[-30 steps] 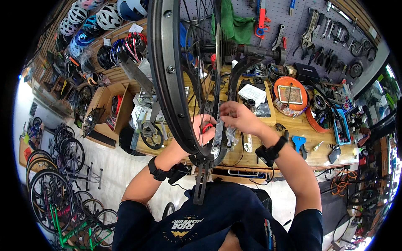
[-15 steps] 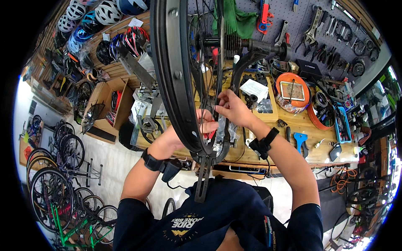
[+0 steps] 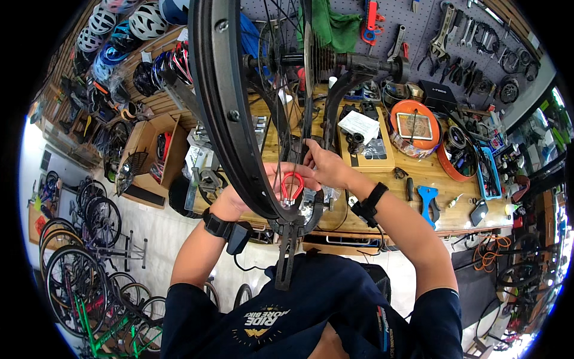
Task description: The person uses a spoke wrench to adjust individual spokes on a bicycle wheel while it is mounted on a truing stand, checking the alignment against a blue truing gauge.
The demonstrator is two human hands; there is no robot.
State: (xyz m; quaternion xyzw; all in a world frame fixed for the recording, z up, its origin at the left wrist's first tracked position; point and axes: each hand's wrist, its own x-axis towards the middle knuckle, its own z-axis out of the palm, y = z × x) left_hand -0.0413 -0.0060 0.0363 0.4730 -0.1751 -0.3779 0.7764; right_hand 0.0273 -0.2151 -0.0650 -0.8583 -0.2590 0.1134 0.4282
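A bicycle wheel stands upright in a black truing stand (image 3: 342,99), its black rim (image 3: 224,113) curving down toward me and its cassette (image 3: 323,58) at the top. Low in the wheel, a red loop-handled spoke wrench (image 3: 292,175) sits among the spokes just above the rim. My left hand (image 3: 276,175) reaches in past the rim, its fingers closed at the wrench and partly hidden by rim and spokes. My right hand (image 3: 327,165) is beside the spokes on the right, fingers bent together near the left fingertips. What those fingers pinch is hidden.
Under the wheel is a wooden workbench (image 3: 388,206) with a cardboard tray (image 3: 376,160), an orange bowl (image 3: 412,128), a blue scraper-like tool (image 3: 427,200) and a screwdriver (image 3: 409,189). Tools hang on the pegboard (image 3: 382,57). An open carton (image 3: 149,149) stands left; bicycles (image 3: 98,269) are further left.
The rim and stand appear shifted left in view. The red spoke wrench now shows its loop more fully. My right hand has come lower, closer to my left fingertips.
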